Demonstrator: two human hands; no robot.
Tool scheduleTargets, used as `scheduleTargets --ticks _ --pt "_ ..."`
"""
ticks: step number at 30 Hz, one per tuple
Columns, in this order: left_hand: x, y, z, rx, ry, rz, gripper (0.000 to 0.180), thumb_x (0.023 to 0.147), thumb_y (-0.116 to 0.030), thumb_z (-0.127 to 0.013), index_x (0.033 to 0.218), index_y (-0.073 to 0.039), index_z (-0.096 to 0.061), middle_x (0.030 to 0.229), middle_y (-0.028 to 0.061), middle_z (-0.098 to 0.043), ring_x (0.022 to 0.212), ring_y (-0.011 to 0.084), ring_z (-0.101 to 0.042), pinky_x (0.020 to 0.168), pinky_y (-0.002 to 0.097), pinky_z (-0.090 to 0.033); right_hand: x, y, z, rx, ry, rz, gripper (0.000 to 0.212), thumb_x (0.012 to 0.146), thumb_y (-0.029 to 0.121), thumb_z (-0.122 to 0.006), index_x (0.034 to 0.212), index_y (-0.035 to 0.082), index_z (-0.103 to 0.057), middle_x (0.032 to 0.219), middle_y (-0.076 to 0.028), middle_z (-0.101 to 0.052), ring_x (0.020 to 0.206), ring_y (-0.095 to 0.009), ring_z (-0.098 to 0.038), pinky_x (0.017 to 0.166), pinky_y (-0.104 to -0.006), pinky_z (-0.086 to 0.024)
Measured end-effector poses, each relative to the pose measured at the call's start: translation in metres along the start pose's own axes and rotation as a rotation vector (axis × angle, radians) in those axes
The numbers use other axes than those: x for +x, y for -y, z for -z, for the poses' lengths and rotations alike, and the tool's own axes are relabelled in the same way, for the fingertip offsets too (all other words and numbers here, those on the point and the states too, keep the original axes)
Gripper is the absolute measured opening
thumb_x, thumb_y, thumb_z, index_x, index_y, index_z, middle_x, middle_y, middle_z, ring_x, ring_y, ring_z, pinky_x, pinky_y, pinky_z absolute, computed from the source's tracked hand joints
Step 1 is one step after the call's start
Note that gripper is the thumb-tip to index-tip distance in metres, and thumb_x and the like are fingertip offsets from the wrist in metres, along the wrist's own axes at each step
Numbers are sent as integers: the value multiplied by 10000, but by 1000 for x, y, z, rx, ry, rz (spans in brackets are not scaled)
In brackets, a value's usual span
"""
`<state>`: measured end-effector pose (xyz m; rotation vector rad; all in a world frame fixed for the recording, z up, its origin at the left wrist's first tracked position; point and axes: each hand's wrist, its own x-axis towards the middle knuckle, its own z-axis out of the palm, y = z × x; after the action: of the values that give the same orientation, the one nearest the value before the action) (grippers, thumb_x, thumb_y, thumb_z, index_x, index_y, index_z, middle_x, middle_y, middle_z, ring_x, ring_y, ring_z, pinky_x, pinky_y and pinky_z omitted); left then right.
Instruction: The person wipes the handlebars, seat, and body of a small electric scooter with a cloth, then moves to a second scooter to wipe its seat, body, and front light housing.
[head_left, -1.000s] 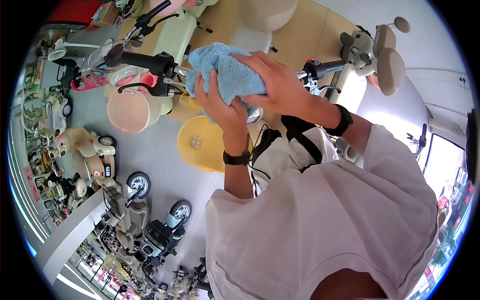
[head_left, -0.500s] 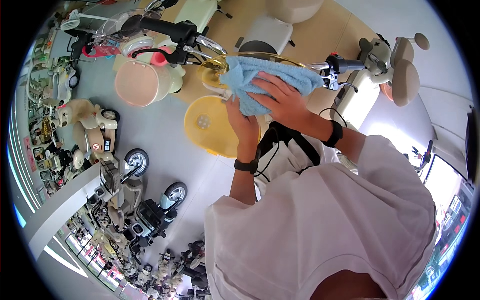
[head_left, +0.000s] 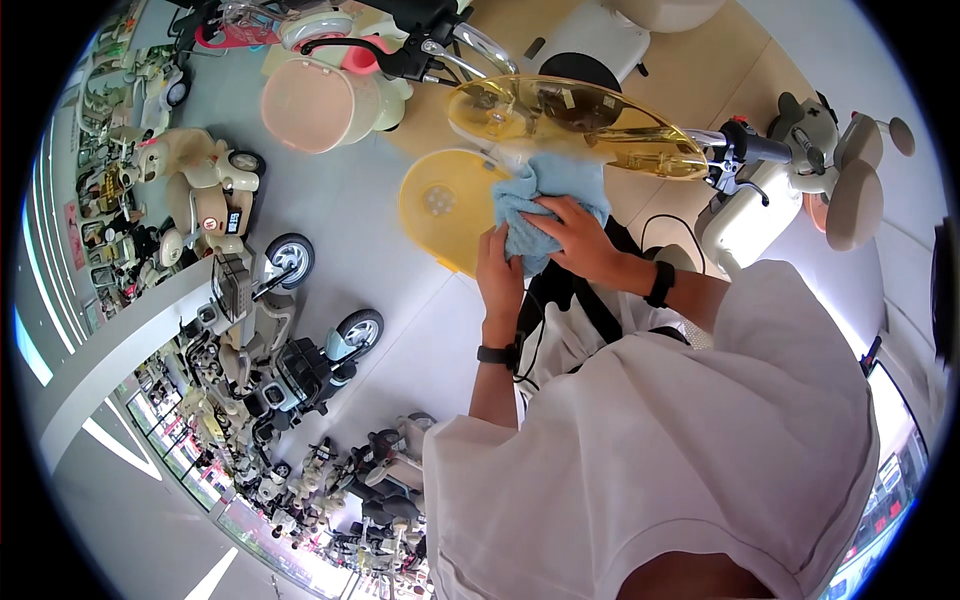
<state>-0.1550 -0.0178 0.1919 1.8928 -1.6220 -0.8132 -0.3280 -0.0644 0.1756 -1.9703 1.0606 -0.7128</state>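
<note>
A light blue towel [head_left: 565,185] is bunched up in front of my body. My left hand [head_left: 499,272] grips its lower left edge, fingers bent around the cloth. From the right, my right hand [head_left: 588,243] holds the same towel, its fingers curled over the top of the folds. Just beyond the cloth is a see-through yellow windshield [head_left: 650,125], fitted at a scooter's handlebar [head_left: 755,147]. The towel's far end reaches close to the windshield's lower edge; whether they touch I cannot tell. Dark bands circle both my wrists.
Left of the towel, a yellow basin [head_left: 425,205] sits low near the floor. A pale bucket with a pinkish lid [head_left: 312,100] stands farther left. A black brake lever [head_left: 365,52] juts out at the upper left. Parked scooters [head_left: 310,370] line the left side.
Both hands have drawn the towel off the windshield, back toward my body. The towel is more bunched, and the windshield, partly covered before, now shows. The view has shifted slightly.
</note>
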Motion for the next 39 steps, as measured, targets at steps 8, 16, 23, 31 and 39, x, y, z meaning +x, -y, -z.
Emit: scheduleTargets --ticks 8,16,23,31,39 --pt "14 92 1 298 32 -135 504 748 35 -626 1242 -51 -577 1187 164 -565 1064 366 -559 893 427 -472 16 -36 -99 -64 1 -67 708 678 -3 -681 1350 133 -500 1327 -133 -450 1225 -342 -464 947 -425 -478" --pt "42 222 -18 457 72 -397 545 765 -97 -642 1302 -111 -548 1260 143 -523 1132 352 -496 981 475 -399 28 -37 -211 -383 -81 -362 711 673 105 -755 1334 119 -493 1368 -126 -439 1280 -330 -426 1073 -419 -375" --pt "19 241 2 264 286 -647 637 768 -215 -654 1365 -78 -480 1364 171 -446 1263 359 -414 1093 654 -204 -15 2 -266 -404 -319 -599 751 668 132 -782 1350 96 -468 1403 -161 -405 1299 -362 -403 1046 -441 -409" --pt "26 284 33 383 259 -755 593 838 -178 -623 1401 -110 -451 1403 143 -429 1325 318 -385 1086 648 -225 6 23 -299 -391 -280 -614 734 710 108 -761 1368 93 -437 1449 -165 -341 1368 -368 -324 1088 -421 -379" --pt "59 271 30 379 202 -692 551 881 -138 -572 1411 -96 -432 1437 159 -411 1367 342 -347 1117 580 -229 46 10 -299 -419 -370 -662 737 723 106 -755 1381 89 -424 1479 -150 -318 1392 -357 -299 1107 -414 -356"
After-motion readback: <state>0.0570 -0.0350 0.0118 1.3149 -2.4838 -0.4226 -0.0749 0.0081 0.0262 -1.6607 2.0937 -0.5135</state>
